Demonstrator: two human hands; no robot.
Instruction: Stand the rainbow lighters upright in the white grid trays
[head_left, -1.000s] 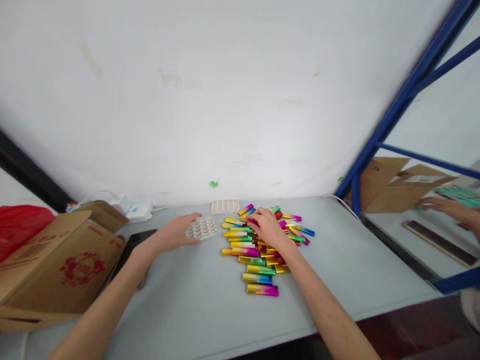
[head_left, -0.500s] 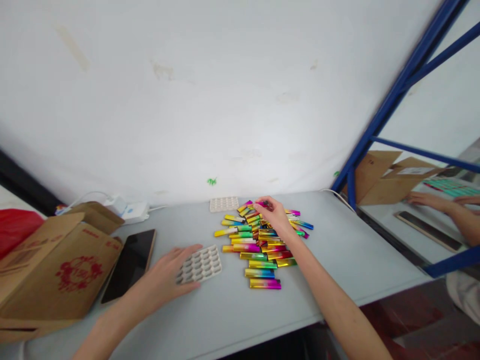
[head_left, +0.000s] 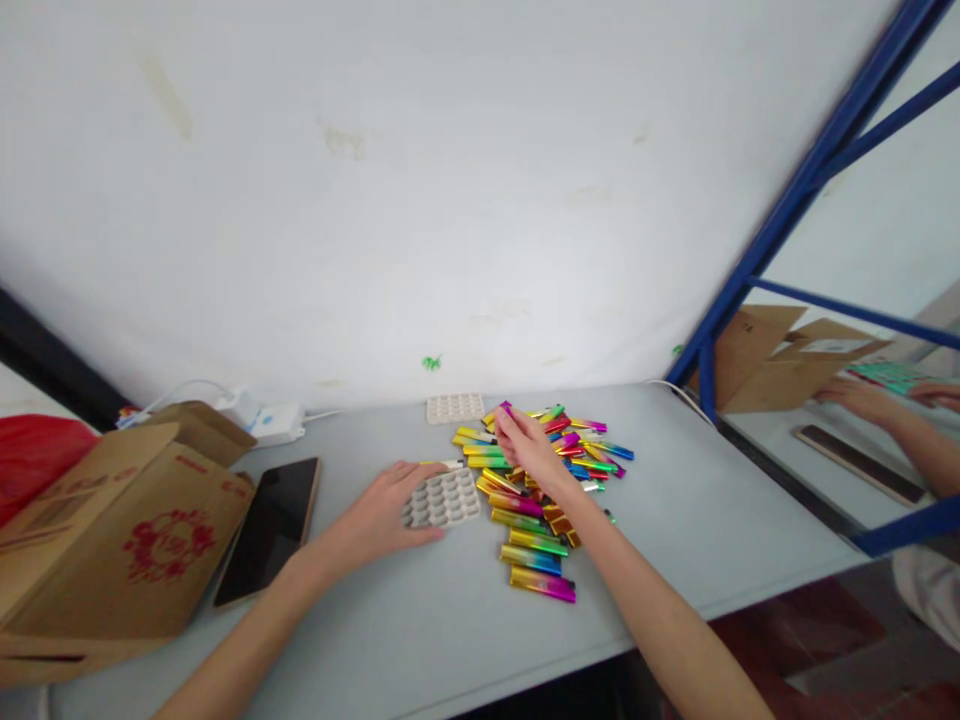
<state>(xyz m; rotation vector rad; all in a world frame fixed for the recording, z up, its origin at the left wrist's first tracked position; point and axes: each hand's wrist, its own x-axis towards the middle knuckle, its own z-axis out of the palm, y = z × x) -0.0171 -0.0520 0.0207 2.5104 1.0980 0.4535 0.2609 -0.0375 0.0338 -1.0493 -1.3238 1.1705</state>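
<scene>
My left hand (head_left: 386, 510) grips the left side of a white tray (head_left: 442, 498) with rows of oval holes, fingers along its far edge and thumb by the near one. My right hand (head_left: 529, 445) is pinched closed above a loose pile of shiny lighters (head_left: 517, 505), coloured yellow, purple, green, blue and red. A purple lighter end (head_left: 505, 406) shows at its fingertips; the rest is hidden by the hand. One yellow and white lighter lies just behind the held tray.
A second white tray (head_left: 455, 407) lies against the wall. On the left are a phone (head_left: 268, 530), a cardboard box (head_left: 127, 540) and a white power strip (head_left: 277, 424). A blue metal frame (head_left: 787, 225) stands right; another person's arm (head_left: 892, 412) shows beyond it.
My left hand and the tray have moved right, up to the pile's left edge. My right hand has shifted slightly left and nearer, and several lighters in the pile have been shifted.
</scene>
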